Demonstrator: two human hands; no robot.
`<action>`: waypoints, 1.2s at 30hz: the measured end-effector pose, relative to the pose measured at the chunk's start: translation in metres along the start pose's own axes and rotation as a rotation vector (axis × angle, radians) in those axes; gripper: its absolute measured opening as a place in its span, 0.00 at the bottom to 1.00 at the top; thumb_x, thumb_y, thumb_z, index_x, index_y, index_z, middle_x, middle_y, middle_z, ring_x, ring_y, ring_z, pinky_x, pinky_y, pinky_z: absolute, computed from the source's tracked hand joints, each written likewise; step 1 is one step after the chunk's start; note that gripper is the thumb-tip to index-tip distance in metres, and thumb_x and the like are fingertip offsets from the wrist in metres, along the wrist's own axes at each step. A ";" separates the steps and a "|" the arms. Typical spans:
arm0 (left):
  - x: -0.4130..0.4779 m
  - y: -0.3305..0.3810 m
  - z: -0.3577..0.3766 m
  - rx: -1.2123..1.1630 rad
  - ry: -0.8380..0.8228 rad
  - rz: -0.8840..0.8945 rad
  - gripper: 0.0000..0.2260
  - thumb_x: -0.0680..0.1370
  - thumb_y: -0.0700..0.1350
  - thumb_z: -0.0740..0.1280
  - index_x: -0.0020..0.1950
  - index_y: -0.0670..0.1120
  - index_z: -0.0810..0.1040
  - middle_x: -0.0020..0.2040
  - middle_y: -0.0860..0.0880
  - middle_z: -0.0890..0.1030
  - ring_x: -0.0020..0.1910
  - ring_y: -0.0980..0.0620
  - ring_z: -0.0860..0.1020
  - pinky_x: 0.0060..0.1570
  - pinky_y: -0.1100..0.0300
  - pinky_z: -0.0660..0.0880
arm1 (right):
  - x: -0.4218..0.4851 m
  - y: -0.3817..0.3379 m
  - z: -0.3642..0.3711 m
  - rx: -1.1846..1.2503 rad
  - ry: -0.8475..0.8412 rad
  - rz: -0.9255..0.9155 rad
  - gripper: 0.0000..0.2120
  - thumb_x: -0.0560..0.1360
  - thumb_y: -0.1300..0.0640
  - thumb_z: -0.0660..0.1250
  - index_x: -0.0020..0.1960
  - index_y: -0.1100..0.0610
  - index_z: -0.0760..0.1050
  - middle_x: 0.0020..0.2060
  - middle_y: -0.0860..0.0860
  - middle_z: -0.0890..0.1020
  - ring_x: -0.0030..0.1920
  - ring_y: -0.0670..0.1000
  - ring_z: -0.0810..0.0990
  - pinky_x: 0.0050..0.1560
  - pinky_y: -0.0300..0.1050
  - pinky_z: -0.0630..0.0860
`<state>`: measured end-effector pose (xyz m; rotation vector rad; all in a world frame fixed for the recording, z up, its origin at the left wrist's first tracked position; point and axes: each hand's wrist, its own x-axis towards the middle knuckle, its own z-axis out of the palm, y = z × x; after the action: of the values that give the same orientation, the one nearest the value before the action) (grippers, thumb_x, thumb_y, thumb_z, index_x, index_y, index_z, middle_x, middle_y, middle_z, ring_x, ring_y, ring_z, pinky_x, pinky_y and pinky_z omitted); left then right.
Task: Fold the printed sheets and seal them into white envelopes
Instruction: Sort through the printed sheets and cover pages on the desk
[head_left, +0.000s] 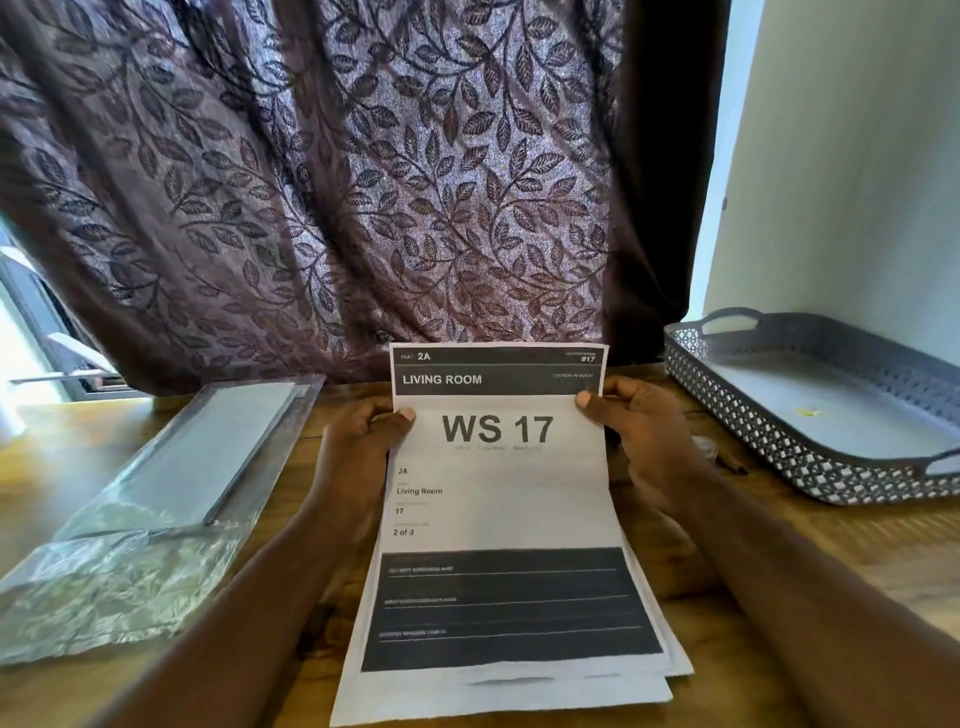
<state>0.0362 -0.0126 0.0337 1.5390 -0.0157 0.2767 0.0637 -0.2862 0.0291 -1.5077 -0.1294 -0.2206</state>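
Observation:
A printed sheet (498, 499) reading "WS 17" and "LIVING ROOM" is lifted at its far end in front of me. My left hand (358, 436) pinches its left edge, thumb on the front. My right hand (639, 431) pinches the right edge the same way. The sheet's near end lies on a small stack of further printed sheets (675, 660) on the wooden table (779, 561). A clear plastic pack of white envelopes (208, 457) lies at the left, its near end crumpled and open.
A grey perforated tray (810, 457) with handles stands at the right, against a pale wall. A dark leaf-patterned curtain (363, 182) hangs behind the table. A small dark object (727, 462) lies by the tray, partly hidden by my right hand.

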 end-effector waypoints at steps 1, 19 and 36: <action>0.001 0.000 -0.001 -0.003 0.002 0.004 0.07 0.81 0.41 0.66 0.56 0.43 0.80 0.49 0.43 0.87 0.46 0.38 0.85 0.52 0.37 0.81 | 0.000 0.000 0.000 0.017 -0.012 0.024 0.06 0.79 0.62 0.68 0.55 0.58 0.81 0.50 0.53 0.88 0.49 0.55 0.87 0.51 0.55 0.84; 0.023 -0.003 -0.018 -0.090 -0.116 0.135 0.10 0.78 0.41 0.65 0.44 0.49 0.85 0.47 0.44 0.84 0.44 0.42 0.78 0.43 0.49 0.73 | 0.002 -0.001 -0.008 0.171 -0.125 0.099 0.15 0.79 0.62 0.58 0.51 0.64 0.85 0.54 0.66 0.84 0.55 0.72 0.76 0.64 0.68 0.69; 0.024 -0.004 -0.016 0.497 -0.117 0.311 0.05 0.75 0.46 0.74 0.43 0.57 0.83 0.44 0.59 0.85 0.43 0.54 0.84 0.45 0.50 0.83 | -0.005 -0.004 0.010 -0.411 0.048 -0.277 0.08 0.76 0.60 0.73 0.52 0.49 0.82 0.49 0.46 0.86 0.50 0.49 0.85 0.50 0.54 0.84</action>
<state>0.0572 0.0074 0.0338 2.0476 -0.3006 0.4608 0.0584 -0.2763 0.0329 -1.8901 -0.2672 -0.5301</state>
